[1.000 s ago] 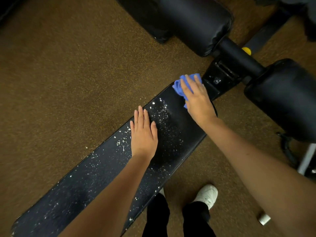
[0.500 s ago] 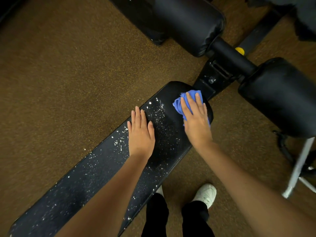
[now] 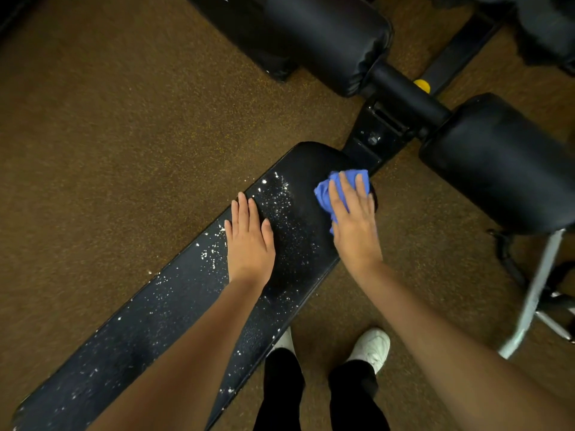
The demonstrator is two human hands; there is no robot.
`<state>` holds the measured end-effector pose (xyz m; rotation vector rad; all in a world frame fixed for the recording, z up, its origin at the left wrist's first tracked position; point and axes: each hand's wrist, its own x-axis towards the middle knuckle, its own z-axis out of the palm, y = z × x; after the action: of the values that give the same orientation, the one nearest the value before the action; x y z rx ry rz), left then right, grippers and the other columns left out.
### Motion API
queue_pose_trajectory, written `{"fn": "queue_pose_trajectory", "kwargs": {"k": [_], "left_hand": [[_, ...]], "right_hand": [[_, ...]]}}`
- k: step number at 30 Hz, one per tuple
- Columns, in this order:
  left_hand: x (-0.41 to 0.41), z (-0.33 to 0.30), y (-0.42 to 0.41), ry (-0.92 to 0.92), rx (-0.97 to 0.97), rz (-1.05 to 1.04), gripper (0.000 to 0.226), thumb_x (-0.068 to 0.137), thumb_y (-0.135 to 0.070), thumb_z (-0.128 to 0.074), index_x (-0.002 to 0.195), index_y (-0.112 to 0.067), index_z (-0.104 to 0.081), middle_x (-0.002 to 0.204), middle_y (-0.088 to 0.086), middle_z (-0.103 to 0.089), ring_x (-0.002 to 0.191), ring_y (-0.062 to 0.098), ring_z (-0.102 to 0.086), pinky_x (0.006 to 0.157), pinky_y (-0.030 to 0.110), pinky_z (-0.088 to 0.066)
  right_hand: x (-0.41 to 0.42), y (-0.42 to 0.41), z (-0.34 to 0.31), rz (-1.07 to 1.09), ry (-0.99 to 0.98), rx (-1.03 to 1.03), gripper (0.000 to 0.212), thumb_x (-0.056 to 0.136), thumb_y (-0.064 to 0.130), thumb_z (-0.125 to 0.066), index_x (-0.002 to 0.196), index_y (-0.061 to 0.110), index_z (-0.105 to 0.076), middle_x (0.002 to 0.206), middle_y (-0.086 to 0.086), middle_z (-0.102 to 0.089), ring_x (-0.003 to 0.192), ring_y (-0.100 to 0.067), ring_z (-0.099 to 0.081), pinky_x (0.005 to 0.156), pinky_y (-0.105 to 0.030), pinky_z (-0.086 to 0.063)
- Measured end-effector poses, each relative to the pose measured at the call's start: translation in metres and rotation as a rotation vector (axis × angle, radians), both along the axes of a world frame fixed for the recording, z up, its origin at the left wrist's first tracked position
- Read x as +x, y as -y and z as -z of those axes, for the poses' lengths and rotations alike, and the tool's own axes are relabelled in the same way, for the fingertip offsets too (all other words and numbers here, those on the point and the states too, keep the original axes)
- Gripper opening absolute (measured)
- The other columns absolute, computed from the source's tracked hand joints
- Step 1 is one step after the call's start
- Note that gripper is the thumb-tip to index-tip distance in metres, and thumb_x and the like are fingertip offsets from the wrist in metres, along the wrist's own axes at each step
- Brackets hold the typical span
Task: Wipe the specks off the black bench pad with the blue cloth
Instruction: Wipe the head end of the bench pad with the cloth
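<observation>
Right hand [image 3: 354, 225]: your flat, straight fingers press the blue cloth [image 3: 326, 194] onto the black bench pad [image 3: 174, 306].
Left hand [image 3: 250, 244]: your open palm rests flat beside it.
Specks [image 3: 280, 209]: between your hands.

most of the blue cloth [image 3: 325, 191] lies hidden under the right hand [image 3: 353, 223]. the left hand [image 3: 250, 244] and its forearm cover part of the speckled bench pad [image 3: 149, 331], whose near end runs off the bottom-left corner. the metal stand [image 3: 533, 293] at right is blurred.
</observation>
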<state>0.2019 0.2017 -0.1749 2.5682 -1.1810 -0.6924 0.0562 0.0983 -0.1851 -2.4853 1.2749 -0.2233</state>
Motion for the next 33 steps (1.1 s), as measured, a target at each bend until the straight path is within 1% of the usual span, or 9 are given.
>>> {"fn": "queue_pose_trajectory", "kwargs": {"k": [3,6,9,12,19,24,28,31,33], "left_hand": [[-0.002,-0.001,0.001,-0.013,0.004,-0.015,0.052,0.101,-0.028,-0.016,0.148,-0.009,-0.006,0.156,0.001,0.007,0.143,0.014,0.012,0.115,0.034,0.006],[-0.002,-0.003,0.001,-0.037,0.001,-0.022,0.051,0.101,-0.028,-0.017,0.148,-0.009,-0.006,0.157,0.001,0.007,0.142,0.013,0.012,0.116,0.034,0.006],[-0.001,-0.003,0.000,-0.027,0.007,-0.008,0.052,0.101,-0.029,-0.016,0.148,-0.010,-0.005,0.156,0.001,0.008,0.142,0.013,0.013,0.116,0.034,0.006],[-0.002,-0.003,-0.001,-0.022,0.007,-0.004,0.052,0.101,-0.029,-0.015,0.148,-0.010,-0.005,0.156,0.001,0.008,0.142,0.013,0.013,0.115,0.032,0.007],[-0.003,-0.003,0.002,-0.029,0.011,-0.033,0.052,0.101,-0.028,-0.016,0.148,-0.010,-0.006,0.157,0.001,0.007,0.142,0.013,0.012,0.115,0.034,0.006],[-0.002,-0.002,0.000,-0.027,0.008,-0.014,0.052,0.101,-0.029,-0.015,0.148,-0.010,-0.004,0.156,0.001,0.009,0.142,0.013,0.013,0.115,0.033,0.007],[-0.002,-0.001,-0.002,-0.020,0.002,-0.007,0.052,0.100,-0.029,-0.015,0.148,-0.010,-0.004,0.156,0.001,0.008,0.142,0.014,0.012,0.115,0.032,0.007],[-0.003,-0.002,-0.001,-0.028,0.001,-0.019,0.052,0.101,-0.029,-0.015,0.148,-0.010,-0.005,0.156,0.001,0.008,0.142,0.013,0.012,0.115,0.033,0.006],[-0.004,-0.002,0.000,-0.038,0.004,-0.030,0.051,0.101,-0.029,-0.015,0.148,-0.010,-0.005,0.156,0.000,0.008,0.142,0.013,0.013,0.116,0.034,0.006]], "right_hand": [[-0.020,-0.039,0.005,-0.141,-0.029,-0.004,0.096,0.060,-0.004,-0.078,0.143,0.009,-0.031,0.150,-0.012,-0.032,0.139,-0.038,-0.019,0.107,-0.054,-0.027],[-0.035,-0.036,0.005,-0.261,-0.076,-0.003,0.103,0.053,-0.004,-0.081,0.142,0.008,-0.031,0.149,-0.013,-0.032,0.139,-0.038,-0.022,0.107,-0.053,-0.024],[-0.022,-0.003,-0.001,-0.090,-0.067,0.024,0.092,0.060,-0.008,-0.077,0.141,0.006,-0.035,0.149,-0.016,-0.032,0.138,-0.040,-0.022,0.106,-0.054,-0.024],[0.000,0.014,-0.007,0.055,-0.040,0.080,0.086,0.072,-0.004,-0.072,0.145,0.006,-0.028,0.153,-0.015,-0.023,0.142,-0.038,-0.010,0.110,-0.053,-0.016],[-0.021,-0.045,-0.004,-0.045,-0.024,0.110,0.094,0.063,-0.006,-0.076,0.144,0.009,-0.031,0.153,-0.011,-0.023,0.142,-0.035,-0.006,0.108,-0.052,-0.015],[0.004,-0.002,-0.003,0.126,-0.093,0.085,0.095,0.064,0.001,-0.079,0.144,0.002,-0.028,0.152,-0.017,-0.023,0.141,-0.039,-0.011,0.110,-0.052,-0.017],[0.029,0.032,-0.004,0.080,-0.117,0.087,0.092,0.072,0.004,-0.075,0.147,0.005,-0.021,0.155,-0.015,-0.017,0.142,-0.041,-0.007,0.112,-0.054,-0.021],[0.020,0.027,-0.002,0.059,-0.105,0.045,0.094,0.071,0.004,-0.076,0.147,0.005,-0.021,0.154,-0.015,-0.018,0.142,-0.040,-0.007,0.113,-0.051,-0.017],[0.008,0.007,-0.001,0.125,-0.068,0.049,0.095,0.069,0.002,-0.076,0.147,0.005,-0.022,0.154,-0.016,-0.019,0.142,-0.040,-0.007,0.112,-0.049,-0.015]]}}
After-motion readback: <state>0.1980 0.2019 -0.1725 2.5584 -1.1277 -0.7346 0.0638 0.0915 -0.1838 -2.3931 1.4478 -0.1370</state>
